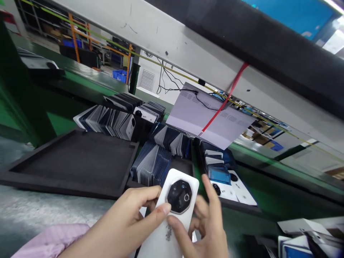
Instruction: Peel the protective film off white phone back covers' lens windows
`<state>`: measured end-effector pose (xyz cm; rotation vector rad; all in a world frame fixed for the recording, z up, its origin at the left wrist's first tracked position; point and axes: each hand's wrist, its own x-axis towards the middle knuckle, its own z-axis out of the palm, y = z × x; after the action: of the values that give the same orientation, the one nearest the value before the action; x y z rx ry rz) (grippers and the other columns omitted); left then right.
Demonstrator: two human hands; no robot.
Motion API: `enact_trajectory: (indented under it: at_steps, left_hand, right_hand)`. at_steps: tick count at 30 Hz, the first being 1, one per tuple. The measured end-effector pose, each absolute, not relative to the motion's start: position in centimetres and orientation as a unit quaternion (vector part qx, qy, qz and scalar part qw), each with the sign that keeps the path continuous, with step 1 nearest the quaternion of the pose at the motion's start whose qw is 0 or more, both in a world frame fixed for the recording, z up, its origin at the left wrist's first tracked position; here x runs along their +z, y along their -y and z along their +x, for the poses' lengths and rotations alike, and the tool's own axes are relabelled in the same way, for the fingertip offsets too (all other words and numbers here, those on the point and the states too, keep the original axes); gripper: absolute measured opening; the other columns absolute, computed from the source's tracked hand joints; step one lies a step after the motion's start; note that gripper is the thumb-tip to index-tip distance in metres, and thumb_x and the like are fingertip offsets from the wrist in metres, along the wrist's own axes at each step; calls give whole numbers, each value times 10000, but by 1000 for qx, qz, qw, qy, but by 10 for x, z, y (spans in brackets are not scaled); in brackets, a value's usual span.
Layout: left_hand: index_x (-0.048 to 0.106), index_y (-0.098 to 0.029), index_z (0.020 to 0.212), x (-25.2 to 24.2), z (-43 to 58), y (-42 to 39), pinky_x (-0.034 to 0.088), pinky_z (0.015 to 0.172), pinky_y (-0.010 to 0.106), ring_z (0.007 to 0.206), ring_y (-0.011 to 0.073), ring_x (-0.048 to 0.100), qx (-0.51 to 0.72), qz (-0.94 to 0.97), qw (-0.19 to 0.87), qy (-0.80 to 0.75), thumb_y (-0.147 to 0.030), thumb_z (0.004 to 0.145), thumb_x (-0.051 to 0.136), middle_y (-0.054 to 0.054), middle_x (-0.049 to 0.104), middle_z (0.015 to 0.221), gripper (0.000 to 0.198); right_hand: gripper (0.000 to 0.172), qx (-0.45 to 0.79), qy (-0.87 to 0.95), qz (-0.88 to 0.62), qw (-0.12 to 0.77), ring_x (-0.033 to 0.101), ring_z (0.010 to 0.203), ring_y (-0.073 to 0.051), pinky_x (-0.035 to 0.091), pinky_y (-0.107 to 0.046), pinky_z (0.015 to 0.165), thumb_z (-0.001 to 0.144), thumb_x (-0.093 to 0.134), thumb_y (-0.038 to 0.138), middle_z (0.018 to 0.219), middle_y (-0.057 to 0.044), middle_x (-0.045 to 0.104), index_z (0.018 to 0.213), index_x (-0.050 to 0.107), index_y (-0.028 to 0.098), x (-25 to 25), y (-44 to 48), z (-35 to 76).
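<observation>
At the left we see a black tray [80, 157] lying flat on the table [51, 204], its raised rim probably there to stop things sliding off, and just beyond its far side a row of thin panels [107, 120] stands on edge and leans, likely so that many fit in little room. From the near left comes a pink sleeve [53, 240], then our left hand [134, 211], its thumb on the back of the white phone [159, 238], at the lower left of the black camera block [179, 196], and its fingers bent round the left side, so that grip is closed on the phone. Beyond, a denser stack of panels [153, 163] is packed on edge. We hold the phone in the near middle, back towards us, which we judge leaves the camera block in plain sight. Our right hand [208, 224] grips it too, thumb below the block, curled fingers by the right edge, forefinger sticking up clear. Farther right lie white panels [227, 192], perhaps to spare their faces, and at the near right more pieces [295, 242] sit together
</observation>
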<state>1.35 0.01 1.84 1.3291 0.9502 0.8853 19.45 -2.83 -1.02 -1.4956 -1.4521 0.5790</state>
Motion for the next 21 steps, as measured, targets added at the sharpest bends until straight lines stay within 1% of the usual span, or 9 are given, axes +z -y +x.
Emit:
enact_trajectory:
  at_steps: [1,2,3,5,7,10,13,17,21]
  left_hand:
    - [764,-197,806,17,14,0,543,621,239,771,230,714,385,583,582,-415,-309,958,650,-4,717,747,221]
    - [756,-201,783,16,14,0,549,622,236,772,227,712,388,593,567,-421,-316,965,645,-3,718,748,242]
    - [747,-205,762,14,14,-1,551,620,233,763,222,707,390,601,554,-424,-325,967,642,-3,717,745,260]
    - [732,-207,744,11,15,-1,548,601,227,738,213,695,389,607,546,-426,-342,959,648,-6,709,736,268]
    - [736,-209,773,9,15,0,551,586,228,711,210,691,386,594,566,-422,-342,938,660,-11,701,727,225]
    - [753,-214,822,9,16,1,567,615,246,701,210,692,392,565,597,-414,-307,902,669,-18,700,730,148]
    - [749,-210,827,12,17,1,562,668,255,725,206,685,398,543,616,-410,-279,887,671,-18,704,754,120]
    - [720,-214,804,13,17,1,537,633,239,696,193,652,384,539,629,-408,-309,897,674,-31,657,720,140]
    - [711,-216,734,10,17,3,521,551,218,631,180,614,398,551,604,-417,-392,907,691,-33,623,654,248]
  right_hand:
    - [972,170,614,-601,482,674,587,-178,475,-271,449,886,776,585,1203,-112,764,1659,245,333,-10,26,196]
    - [895,93,640,-590,484,699,696,-199,501,-283,477,890,783,548,1345,-148,678,1629,318,353,-10,24,198]
    - [749,21,666,-576,474,712,821,-229,534,-301,527,905,771,527,1425,-157,604,1557,441,364,-9,22,199]
    - [433,-64,710,-553,432,701,1031,-283,588,-348,662,959,716,514,1456,-123,577,1357,626,372,-7,21,202]
    - [310,-59,732,-547,402,698,1115,-295,613,-391,781,990,686,487,1428,-81,638,1282,673,383,-5,22,205]
    - [350,-22,735,-545,403,716,1171,-310,636,-416,855,972,728,397,1443,-75,671,1318,681,375,-3,25,206]
    - [340,-19,732,-533,424,745,1195,-319,667,-369,787,973,736,342,1468,-91,665,1311,703,357,-4,29,204]
    - [318,-20,718,-530,450,779,1158,-327,680,-376,763,985,739,376,1462,-91,687,1301,713,361,-5,31,200]
    - [321,-44,720,-521,456,764,1183,-339,675,-407,785,984,740,424,1439,-83,713,1298,706,368,-5,32,200]
